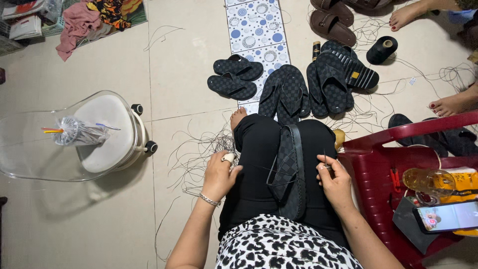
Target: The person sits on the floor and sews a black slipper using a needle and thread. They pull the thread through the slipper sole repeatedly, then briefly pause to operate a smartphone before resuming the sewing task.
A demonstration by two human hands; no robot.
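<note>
Black sandal (289, 169) on lap — right hand (334, 180) pinches needle (325, 158), left hand (219, 174) closed on taut thread (259, 169); risk: thread snapping, pricked finger.

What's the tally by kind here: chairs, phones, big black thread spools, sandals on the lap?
red plastic chair: 1
clear chair with white cushion: 1
phone: 1
big black thread spool: 1
black sandal on the lap: 1
Total: 5
</note>
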